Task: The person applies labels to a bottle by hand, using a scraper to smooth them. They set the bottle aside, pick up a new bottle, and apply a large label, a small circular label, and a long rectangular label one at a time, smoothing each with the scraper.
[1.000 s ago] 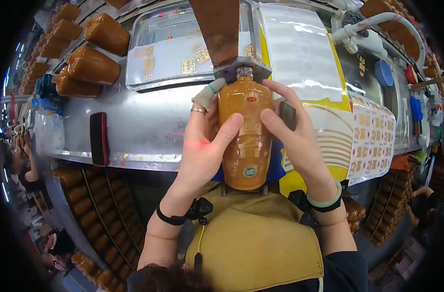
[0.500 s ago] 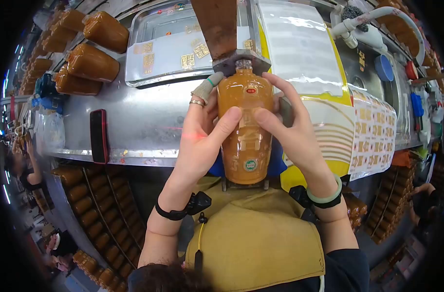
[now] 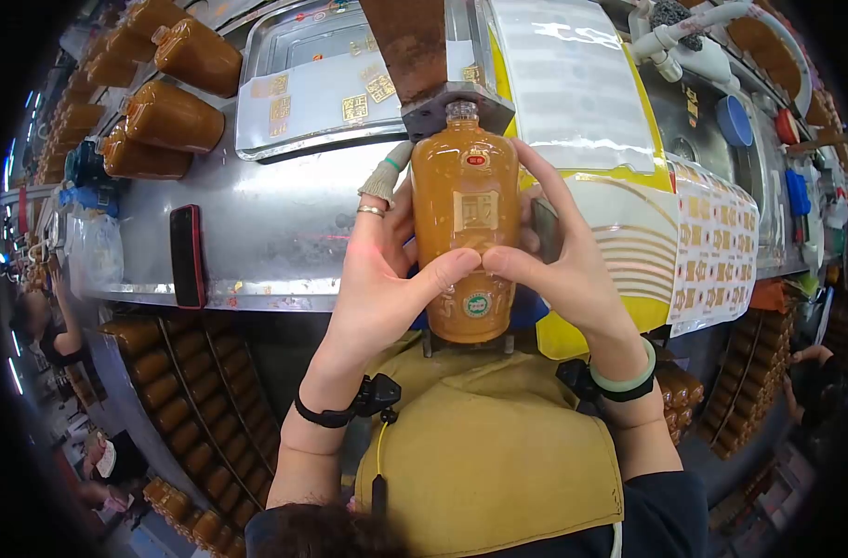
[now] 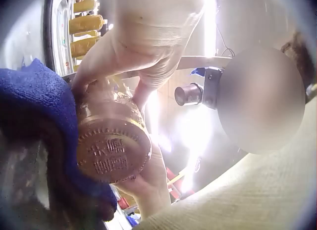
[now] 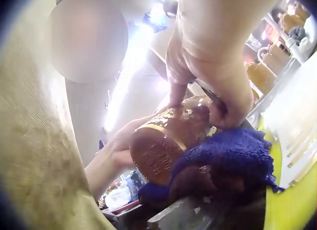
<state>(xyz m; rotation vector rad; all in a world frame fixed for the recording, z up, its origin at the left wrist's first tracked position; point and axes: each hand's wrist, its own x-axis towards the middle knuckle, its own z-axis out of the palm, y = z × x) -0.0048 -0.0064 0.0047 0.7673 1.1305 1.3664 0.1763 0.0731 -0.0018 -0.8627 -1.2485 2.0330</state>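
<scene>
Amber bottle point(image 3: 465, 200) sat dead centre of the head view, lying neck-up in the frame with its neck tucked under a grey bracket point(image 3: 454, 104) and its base toward the person's yellow apron point(image 3: 484, 456). It had a square gold label point(image 3: 475, 212) on the front, a small red one above that and a round green one near the base. In the wrist views the bottle was resting on a blue cloth point(image 5: 228, 155), and you could see raised characters on its bottom.

Left hand point(image 3: 377, 279) wrapped the bottle's left side, fingers point(image 3: 384, 179) curled round behind it and the thumb pressed on the front just under the gold label. Right hand point(image 3: 563, 270) did the same from the right side, with its thumb tip nearly touching the other one. So both hands had a firm hold on the bottle.

Further out, the steel bench point(image 3: 275, 214) ran across the middle of the frame, with a red-edged phone point(image 3: 188, 256) lying at centre left. A metal tray point(image 3: 284, 56) with loose gold labels sat at the top, more amber bottles point(image 3: 168, 116) were lined up in the upper left, and a sheet of gold stickers point(image 3: 712, 251) hung at the right.
</scene>
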